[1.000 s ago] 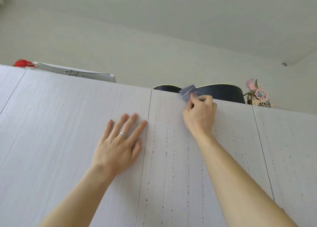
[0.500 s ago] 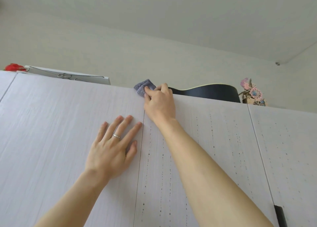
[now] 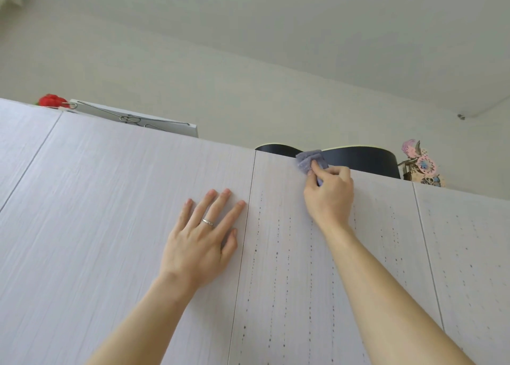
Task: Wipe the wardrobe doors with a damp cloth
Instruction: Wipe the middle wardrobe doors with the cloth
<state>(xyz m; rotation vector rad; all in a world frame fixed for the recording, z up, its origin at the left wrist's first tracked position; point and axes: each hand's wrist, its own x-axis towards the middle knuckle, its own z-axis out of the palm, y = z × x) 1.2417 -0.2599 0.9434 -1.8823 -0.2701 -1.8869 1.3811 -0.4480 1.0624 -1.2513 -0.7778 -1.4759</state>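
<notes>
Pressing a folded grey-blue cloth [image 3: 310,161] against the top edge of a wardrobe door [image 3: 317,268], the right hand [image 3: 329,196] is clenched around it, fingers curled, cloth sticking out up and left past the knuckles. Left hand [image 3: 204,237] lies flat and released on the neighbouring door [image 3: 124,226], fingers spread, one ring [image 3: 207,222] on it, thumb just beside the seam between the two doors.

Four door panels visible, three vertical seams. Dark dotted streaks run down the two right panels; the two left panels look plain.

On the wardrobe top, right behind the cloth: a dark curved object with a pale rim [image 3: 358,159], touching or nearly touching the cloth, cannot tell which. Further right, a pink and blue floral ornament [image 3: 422,165]. To the left, a white flat box [image 3: 138,120] with wire hangers on it, and one red item [image 3: 51,101] at its far end.

Open door surface below and on both sides of the hands; wall and ceiling above.
</notes>
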